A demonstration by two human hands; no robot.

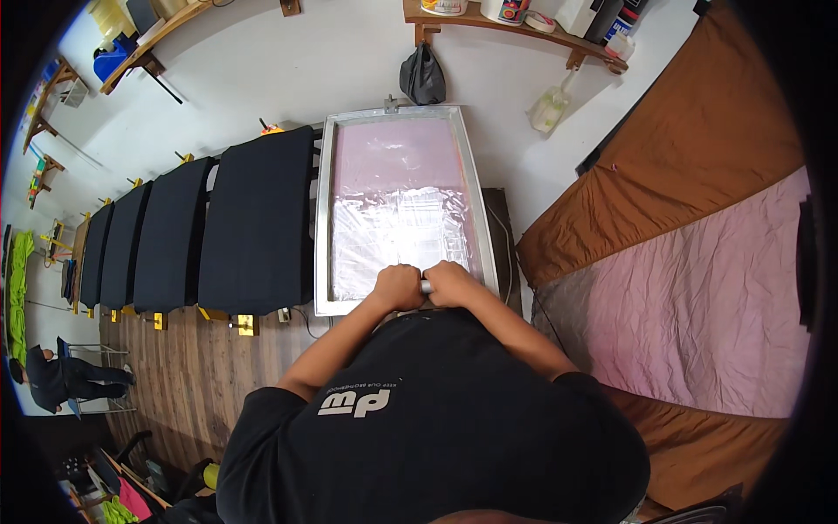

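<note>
A silk-screen printing frame [478, 192] with silvery metal edges lies in front of me. Its far part is pink mesh [397, 148], while the nearer part [375, 231] looks glossy and wrinkled, like clear film, with strong glare. At the frame's near end, my left hand [400, 288] and my right hand [449, 284] are closed side by side. Between the fists shows a short piece of a grey, rounded bar [426, 286], and both hands grip it. The rest of the bar is hidden by my fingers.
Several boards covered in black cloth [257, 218] stand in a row to the left. A black bag [422, 75] hangs beneath a wooden shelf [515, 31] holding tubs. Brown and pink fabric [672, 166] drapes at right. Another person [70, 375] is at far left.
</note>
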